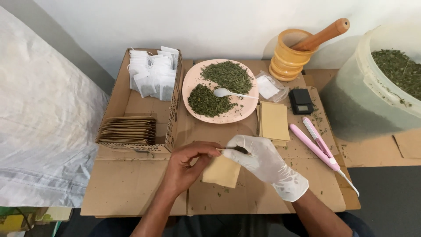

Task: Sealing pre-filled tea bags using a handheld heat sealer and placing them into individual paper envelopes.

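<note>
A small tan paper pouch (222, 172) hangs upright between both hands over the cardboard sheet (131, 184). My bare left hand (186, 164) pinches the pouch's top edge from the left. My right hand (263, 164), in a white glove, pinches the same top edge from the right. Behind them lies a stack of flat tan pouches (274, 120). A pink plate (189, 83) holds two heaps of dried green herbs (210, 102) and a white spoon (228, 92).
A cardboard box (120, 94) at the left holds white tea bags (153, 74) and stacked tan pouches (128, 130). A pink sealing tool (318, 142), a small black scale (301, 101), a wooden mortar with pestle (291, 55) and a big tub of herbs (386, 79) stand at the right.
</note>
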